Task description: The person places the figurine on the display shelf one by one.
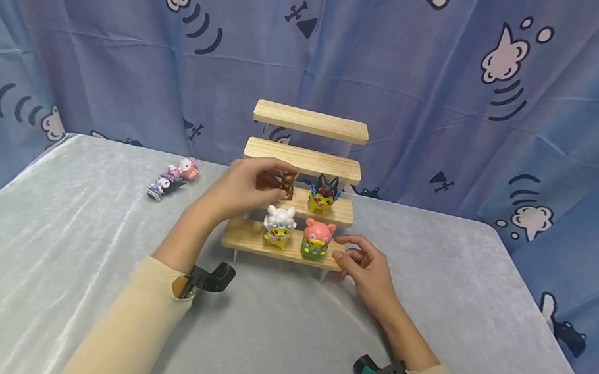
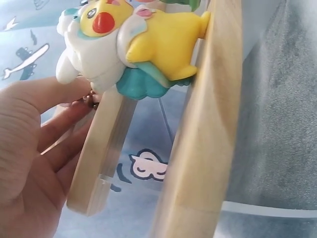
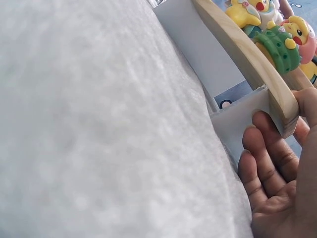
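Observation:
A tiered wooden display shelf [image 1: 282,251] stands on the table. On its second step from the bottom, my left hand [image 1: 248,186] pinches a small brown figurine [image 1: 288,185], mostly hidden by fingers in the left wrist view. Beside it stands a figurine with a black eared hood [image 1: 324,195]. On the bottom step are a white-hooded yellow figurine [image 2: 163,44] and a pink-hooded figurine in green [image 1: 317,240]. My right hand [image 3: 277,173] grips the right end of the bottom board [image 3: 270,84], thumb above and fingers beneath.
Several small purple and pink figurines [image 1: 173,178] lie at the back left of the grey-covered table [image 1: 270,355]. Above the figurines are two higher shelf boards [image 1: 311,122]. A blue patterned curtain [image 1: 326,38] hangs behind the table.

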Motion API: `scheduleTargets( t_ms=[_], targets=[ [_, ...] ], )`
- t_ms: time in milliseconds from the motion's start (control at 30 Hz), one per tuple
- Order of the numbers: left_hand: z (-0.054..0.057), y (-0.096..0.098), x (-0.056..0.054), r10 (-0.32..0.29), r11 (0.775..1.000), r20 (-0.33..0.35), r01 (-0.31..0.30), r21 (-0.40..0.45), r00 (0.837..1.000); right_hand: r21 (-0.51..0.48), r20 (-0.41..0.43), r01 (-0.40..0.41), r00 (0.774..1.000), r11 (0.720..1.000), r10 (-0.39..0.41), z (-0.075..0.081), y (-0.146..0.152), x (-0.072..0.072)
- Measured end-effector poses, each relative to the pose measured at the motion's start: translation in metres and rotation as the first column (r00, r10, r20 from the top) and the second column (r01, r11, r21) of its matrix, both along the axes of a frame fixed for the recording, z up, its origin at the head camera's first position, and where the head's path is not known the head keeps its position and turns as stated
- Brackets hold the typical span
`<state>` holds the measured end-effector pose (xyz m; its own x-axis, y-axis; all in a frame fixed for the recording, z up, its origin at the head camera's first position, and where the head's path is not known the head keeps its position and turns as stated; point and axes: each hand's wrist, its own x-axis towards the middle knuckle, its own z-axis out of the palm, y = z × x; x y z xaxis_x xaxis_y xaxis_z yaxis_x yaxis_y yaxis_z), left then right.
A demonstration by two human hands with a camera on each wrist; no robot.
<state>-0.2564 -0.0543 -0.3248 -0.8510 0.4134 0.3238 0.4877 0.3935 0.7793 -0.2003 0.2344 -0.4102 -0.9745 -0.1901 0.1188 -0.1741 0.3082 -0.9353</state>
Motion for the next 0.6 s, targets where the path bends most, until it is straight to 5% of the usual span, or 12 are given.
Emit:
scheduleTargets(
  t_ms=[300, 600],
  targets=[
    [0.009, -0.005, 0.005, 0.053, 0.998, 0.008, -0.053, -0.025, 0.999, -0.018, -0.006, -0.020, 1.000, 1.000, 0.020, -0.001, 0.001, -0.001],
    [0.019, -0.023, 0.006, 0.186, 0.983, -0.075, -0.185, 0.016, 0.980, -0.013, -0.011, -0.012, 1.000, 1.000, 0.012, -0.001, 0.001, -0.001]
  ],
)
